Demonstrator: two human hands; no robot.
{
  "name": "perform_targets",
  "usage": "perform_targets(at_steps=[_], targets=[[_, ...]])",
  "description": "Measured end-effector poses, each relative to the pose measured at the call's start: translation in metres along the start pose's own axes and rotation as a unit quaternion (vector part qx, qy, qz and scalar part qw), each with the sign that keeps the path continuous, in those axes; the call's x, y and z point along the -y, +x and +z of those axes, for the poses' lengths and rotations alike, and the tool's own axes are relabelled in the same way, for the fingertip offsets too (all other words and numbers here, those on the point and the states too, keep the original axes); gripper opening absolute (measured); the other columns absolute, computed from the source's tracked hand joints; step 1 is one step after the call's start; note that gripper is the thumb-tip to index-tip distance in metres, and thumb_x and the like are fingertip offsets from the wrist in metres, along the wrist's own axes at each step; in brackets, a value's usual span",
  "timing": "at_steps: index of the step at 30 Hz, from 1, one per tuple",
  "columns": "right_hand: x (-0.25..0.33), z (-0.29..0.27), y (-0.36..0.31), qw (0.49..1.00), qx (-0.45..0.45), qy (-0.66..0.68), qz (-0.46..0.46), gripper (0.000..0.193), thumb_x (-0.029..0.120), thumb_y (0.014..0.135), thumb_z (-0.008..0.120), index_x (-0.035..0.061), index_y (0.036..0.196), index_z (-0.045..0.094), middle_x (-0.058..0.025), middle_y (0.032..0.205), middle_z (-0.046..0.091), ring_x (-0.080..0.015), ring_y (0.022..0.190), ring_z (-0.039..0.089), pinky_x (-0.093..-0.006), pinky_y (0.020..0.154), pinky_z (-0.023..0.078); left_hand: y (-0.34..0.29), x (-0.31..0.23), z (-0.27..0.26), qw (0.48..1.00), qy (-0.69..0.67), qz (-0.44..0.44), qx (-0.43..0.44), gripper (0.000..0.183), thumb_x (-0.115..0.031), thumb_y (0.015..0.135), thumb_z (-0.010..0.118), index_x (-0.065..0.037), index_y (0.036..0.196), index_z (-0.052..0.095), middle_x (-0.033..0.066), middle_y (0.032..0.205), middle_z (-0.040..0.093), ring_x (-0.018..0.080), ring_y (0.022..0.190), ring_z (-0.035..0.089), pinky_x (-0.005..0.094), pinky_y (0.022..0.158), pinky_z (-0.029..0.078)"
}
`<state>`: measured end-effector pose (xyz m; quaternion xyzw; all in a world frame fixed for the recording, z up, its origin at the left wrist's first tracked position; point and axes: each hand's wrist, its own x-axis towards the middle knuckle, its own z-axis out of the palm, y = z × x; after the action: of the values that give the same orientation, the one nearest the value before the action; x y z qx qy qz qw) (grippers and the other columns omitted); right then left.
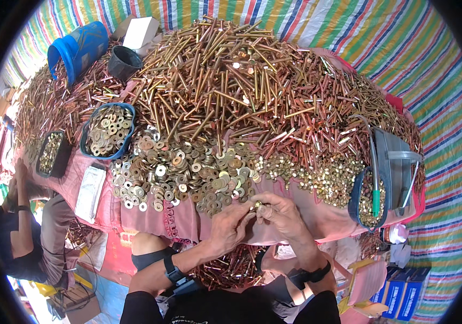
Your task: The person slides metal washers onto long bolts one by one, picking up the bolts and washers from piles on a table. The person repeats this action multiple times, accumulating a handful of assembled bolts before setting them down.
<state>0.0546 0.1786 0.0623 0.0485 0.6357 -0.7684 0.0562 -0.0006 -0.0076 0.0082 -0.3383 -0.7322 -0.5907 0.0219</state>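
My hands meet over the near edge of the pink cloth (147,221), just in front of a heap of flat metal washers (188,173). My right hand (284,216) pinches a small brass-coloured nut (257,204) between thumb and fingertips. Close beside it, my left hand (229,227) is closed, fingers pressed together; what they grip is hidden. Loose nuts (317,175) spread to the right of the washers. Behind both lies a large mound of long brass-coloured bolts (215,81).
Washers fill a blue basin (84,143); nuts lie in a dark tray (64,167) and a blue container (355,200) with a green-handled tool (376,202). A tipped blue bucket (82,48) and black pot (124,63) rest behind. Another person's arm (23,216) is at left.
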Motion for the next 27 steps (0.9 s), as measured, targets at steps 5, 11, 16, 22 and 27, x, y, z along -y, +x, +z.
perform_targets(at_steps=[5, 11, 16, 22, 27], targets=[[0.006, 0.005, 0.003, 0.976, -0.022, -0.189, -0.103, 0.027, 0.01, 0.1, 0.07, -0.0003, 0.125, 0.072, -0.0071, 0.104, 0.068, -0.0094, 0.086, 0.064, -0.0249, 0.077, 0.052, 0.0, 0.002, 0.001, 1.0, 0.013, 0.01, -0.002, 0.035, -0.003, 0.091, 0.074, -0.002, 0.125, 0.071, 0.0188, 0.096, 0.075, 0.0362, 0.086, 0.074, 0.0427, 0.075, 0.059], [0.015, 0.015, 0.002, 0.923, -0.067, -0.321, -0.2, 0.019, 0.005, 0.092, 0.076, 0.001, 0.11, 0.074, -0.0104, 0.098, 0.071, -0.0146, 0.08, 0.068, -0.0285, 0.071, 0.054, -0.001, 0.002, 0.0, 1.0, 0.01, -0.001, 0.015, 0.034, -0.002, 0.091, 0.073, -0.002, 0.125, 0.071, 0.0182, 0.094, 0.074, 0.0364, 0.084, 0.073, 0.0432, 0.074, 0.058], [0.015, 0.024, -0.003, 0.923, -0.11, -0.324, -0.177, 0.015, 0.006, 0.09, 0.08, 0.0009, 0.101, 0.072, -0.0084, 0.092, 0.071, -0.0156, 0.077, 0.07, -0.0319, 0.066, 0.056, -0.001, 0.003, -0.001, 1.0, -0.008, -0.011, 0.01, 0.032, -0.001, 0.091, 0.072, -0.003, 0.122, 0.071, 0.0173, 0.092, 0.072, 0.0361, 0.084, 0.072, 0.0431, 0.074, 0.057], [0.014, 0.032, -0.006, 0.87, -0.134, -0.423, -0.213, 0.021, 0.011, 0.088, 0.083, 0.003, 0.103, 0.071, -0.0103, 0.092, 0.069, -0.0219, 0.078, 0.072, -0.0339, 0.067, 0.057, -0.004, 0.005, -0.002, 0.999, 0.014, 0.027, 0.024, 0.031, 0.0, 0.09, 0.072, -0.003, 0.12, 0.07, 0.017, 0.092, 0.071, 0.0362, 0.083, 0.07, 0.0437, 0.073, 0.057], [0.019, 0.027, -0.002, 0.881, -0.088, -0.383, -0.264, 0.02, 0.006, 0.088, 0.08, 0.0013, 0.106, 0.072, -0.0096, 0.093, 0.069, -0.0222, 0.073, 0.067, -0.0323, 0.065, 0.054, -0.004, 0.005, -0.004, 0.999, 0.017, 0.03, 0.028, 0.033, -0.001, 0.09, 0.072, -0.003, 0.122, 0.069, 0.0165, 0.089, 0.069, 0.036, 0.079, 0.068, 0.0431, 0.07, 0.056]])
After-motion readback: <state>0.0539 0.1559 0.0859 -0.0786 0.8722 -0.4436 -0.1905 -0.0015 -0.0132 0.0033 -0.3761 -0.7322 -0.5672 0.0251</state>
